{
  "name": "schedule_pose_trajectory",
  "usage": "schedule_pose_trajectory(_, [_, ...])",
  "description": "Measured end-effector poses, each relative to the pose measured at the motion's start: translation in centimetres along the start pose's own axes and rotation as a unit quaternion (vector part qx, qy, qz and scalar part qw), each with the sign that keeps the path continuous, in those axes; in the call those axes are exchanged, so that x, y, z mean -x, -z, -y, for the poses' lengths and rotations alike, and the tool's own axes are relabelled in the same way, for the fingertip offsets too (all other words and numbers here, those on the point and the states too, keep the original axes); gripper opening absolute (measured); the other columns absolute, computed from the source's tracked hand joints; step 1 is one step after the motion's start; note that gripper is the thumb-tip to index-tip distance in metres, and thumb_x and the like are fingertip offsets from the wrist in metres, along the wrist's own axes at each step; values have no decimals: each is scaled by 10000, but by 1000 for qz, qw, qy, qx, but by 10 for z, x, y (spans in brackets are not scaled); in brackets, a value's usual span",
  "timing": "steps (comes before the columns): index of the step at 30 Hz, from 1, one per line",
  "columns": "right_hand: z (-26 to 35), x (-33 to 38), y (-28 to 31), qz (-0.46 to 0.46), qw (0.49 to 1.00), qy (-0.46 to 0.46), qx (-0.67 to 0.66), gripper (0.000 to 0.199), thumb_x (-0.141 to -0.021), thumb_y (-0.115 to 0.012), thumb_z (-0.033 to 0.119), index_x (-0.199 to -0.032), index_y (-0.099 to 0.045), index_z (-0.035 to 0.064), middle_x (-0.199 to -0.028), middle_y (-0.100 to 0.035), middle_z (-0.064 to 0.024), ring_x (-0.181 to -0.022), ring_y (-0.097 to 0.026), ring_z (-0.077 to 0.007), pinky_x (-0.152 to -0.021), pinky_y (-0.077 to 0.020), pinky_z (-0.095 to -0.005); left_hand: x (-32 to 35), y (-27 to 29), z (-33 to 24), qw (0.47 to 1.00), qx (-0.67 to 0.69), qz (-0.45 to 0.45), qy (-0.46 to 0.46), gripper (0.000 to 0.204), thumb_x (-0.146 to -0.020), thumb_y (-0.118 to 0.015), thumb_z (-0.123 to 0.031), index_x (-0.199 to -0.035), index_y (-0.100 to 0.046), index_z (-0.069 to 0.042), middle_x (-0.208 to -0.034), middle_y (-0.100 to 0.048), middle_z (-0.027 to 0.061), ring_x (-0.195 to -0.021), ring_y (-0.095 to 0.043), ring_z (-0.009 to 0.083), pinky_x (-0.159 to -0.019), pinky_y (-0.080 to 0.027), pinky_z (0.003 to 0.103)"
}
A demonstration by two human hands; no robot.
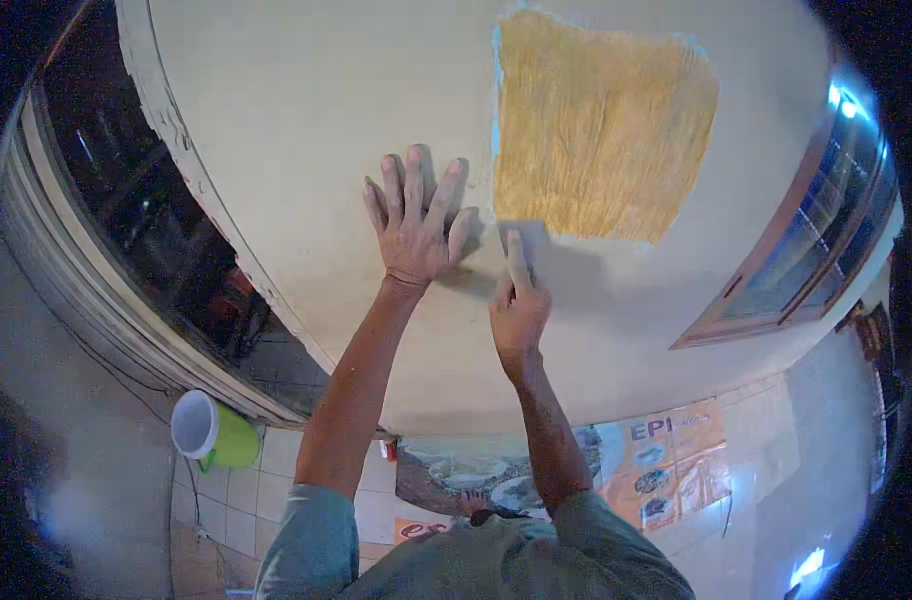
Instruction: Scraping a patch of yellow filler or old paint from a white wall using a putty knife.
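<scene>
A pale wall (306, 60) fills the middle of the view, with a roughly square ochre-yellow patch (606, 130) at the upper right, streaked and edged in light blue. My left hand (416, 230) lies flat on the wall to the left of the patch, fingers spread, holding nothing. Close below the patch's lower left corner is my right hand (522, 305). Its index finger stretches up against the wall while the other fingers curl in. Whatever those curled fingers may hold is hidden, and a dark shadow surrounds the fingertip.
A dark opening with a pale frame (166, 300) runs along the left. At the right is a wood-framed window (776, 255). A green and white bucket (221, 432) stands on the tiled floor (266, 478). Printed sheets (676, 460) cover floor below the wall.
</scene>
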State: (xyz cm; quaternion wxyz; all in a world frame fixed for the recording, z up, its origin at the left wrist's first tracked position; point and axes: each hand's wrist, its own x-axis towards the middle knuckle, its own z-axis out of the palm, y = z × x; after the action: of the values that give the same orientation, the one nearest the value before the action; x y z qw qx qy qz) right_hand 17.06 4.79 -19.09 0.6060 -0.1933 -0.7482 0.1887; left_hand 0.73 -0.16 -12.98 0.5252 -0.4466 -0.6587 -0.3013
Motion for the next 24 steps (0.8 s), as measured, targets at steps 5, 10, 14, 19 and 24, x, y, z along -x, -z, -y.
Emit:
schedule_pose_trajectory(5, [-26,34,-5,51,998,-34,34,665,-859,-555,-59,-1489,-472,140,-1251,-651,-220,-927,-668,-397,-747,-534,-445,0,-5,0,1000,5,-5,1,622,-942,-522,-550,-1517,-438,-328,-1643,-245,143,-1518,-169,403,-1174,-77,650])
schedule_pose_trajectory(10, [-15,12,-10,22,999,-37,15,654,-863,-572,-51,-1482,-484,141,-1235,-659,-220,-895,-673,-405,-736,-537,-440,2,0,0,1000,24,3,1,625,-945,-531,-544,-1524,-421,-334,-1644,-243,135,-1521,-156,398,-1168,-90,662])
schedule_pose_trajectory(14, [11,6,0,104,985,-136,29,634,-880,-578,-35,-1483,-477,133,-1232,-657,-235,-926,-673,-423,-759,-542,-438,2,3,6,1000,17,2,-2,621,-944,-532,-540,-1521,-424,-336,-1647,-235,130,-1522,-154,393,-1166,-110,668])
schedule_pose_trajectory(19, [-20,31,-11,18,999,-22,23,627,-892,-578,-26,-1488,-467,135,-1216,-650,-265,-949,-670,-429,-787,-539,-446,2,0,3,1000,5,-7,-8,612,-944,-528,-543,-1512,-442,-332,-1650,-226,126,-1522,-152,389,-1170,-111,662])
schedule_pose_trajectory(24, [-3,10,-5,70,992,-90,49,546,-911,-565,13,-1449,-511,94,-1214,-644,-275,-930,-667,-431,-781,-536,-463,0,-1,-1,1000,28,-9,-7,614,-943,-530,-539,-1514,-437,-334,-1650,-226,124,-1522,-151,390,-1168,-120,663])
